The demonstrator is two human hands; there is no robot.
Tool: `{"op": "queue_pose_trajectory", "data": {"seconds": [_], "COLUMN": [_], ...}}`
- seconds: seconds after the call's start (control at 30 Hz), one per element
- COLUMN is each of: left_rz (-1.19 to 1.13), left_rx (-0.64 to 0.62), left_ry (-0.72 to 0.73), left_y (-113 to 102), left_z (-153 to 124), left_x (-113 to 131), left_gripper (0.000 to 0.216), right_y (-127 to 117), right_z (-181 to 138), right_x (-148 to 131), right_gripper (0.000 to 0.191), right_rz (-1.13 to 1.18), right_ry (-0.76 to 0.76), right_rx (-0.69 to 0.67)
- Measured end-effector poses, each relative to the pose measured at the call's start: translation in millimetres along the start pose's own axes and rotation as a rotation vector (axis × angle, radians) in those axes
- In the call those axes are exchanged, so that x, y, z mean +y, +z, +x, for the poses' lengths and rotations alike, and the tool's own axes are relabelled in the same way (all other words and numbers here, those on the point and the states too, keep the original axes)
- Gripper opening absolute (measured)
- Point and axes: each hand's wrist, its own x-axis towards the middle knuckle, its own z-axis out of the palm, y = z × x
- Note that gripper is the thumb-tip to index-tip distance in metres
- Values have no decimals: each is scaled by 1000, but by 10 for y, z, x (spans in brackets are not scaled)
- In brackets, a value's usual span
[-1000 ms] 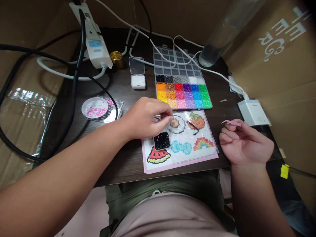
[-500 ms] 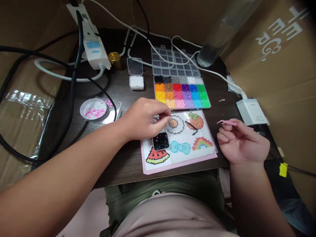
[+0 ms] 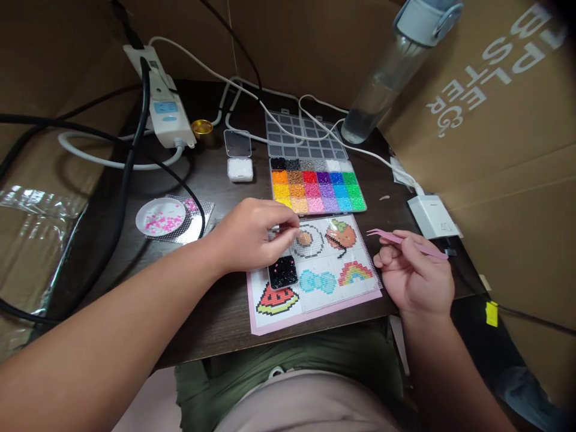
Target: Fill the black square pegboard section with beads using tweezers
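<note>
My left hand (image 3: 254,235) is closed in a pinch above the pattern sheet (image 3: 317,305), its thumb and index finger meeting beside the fried-egg design; what they hold is hidden or too small to make out. Just below those fingers a small box of black beads (image 3: 283,273), with a few pink ones mixed in, rests on the sheet. My right hand (image 3: 416,273) grips pink tweezers (image 3: 396,237) to the right of the sheet, tips pointing left and slightly apart. A clear pegboard covers part of the sheet, and a dark line of beads (image 3: 338,242) crosses the persimmon-like picture.
Behind the sheet lies an open sorting case (image 3: 317,187) of coloured beads. A small box of white beads (image 3: 240,170) and a dish of pink beads (image 3: 161,217) are to the left. Cables, a power strip (image 3: 168,114), a water bottle (image 3: 378,78) and a charger (image 3: 434,217) surround the table.
The view has tilted up, showing the bottle's cap. My right hand has come a little closer to the sheet and turned, showing more of the tweezers. My left hand keeps its pinch.
</note>
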Motion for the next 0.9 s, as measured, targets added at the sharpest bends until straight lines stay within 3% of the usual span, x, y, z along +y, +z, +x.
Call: {"op": "queue_pose_trajectory", "data": {"seconds": [0.9], "left_rz": [10], "left_rx": [10], "left_ry": [3], "left_y": [5], "left_z": [-5], "left_x": [-9], "left_gripper": [12], "right_y": [-3], "right_z": [28], "right_x": [46], "right_gripper": [19], "right_rz": [15], "right_ry": [13], "right_rx": [-27]}}
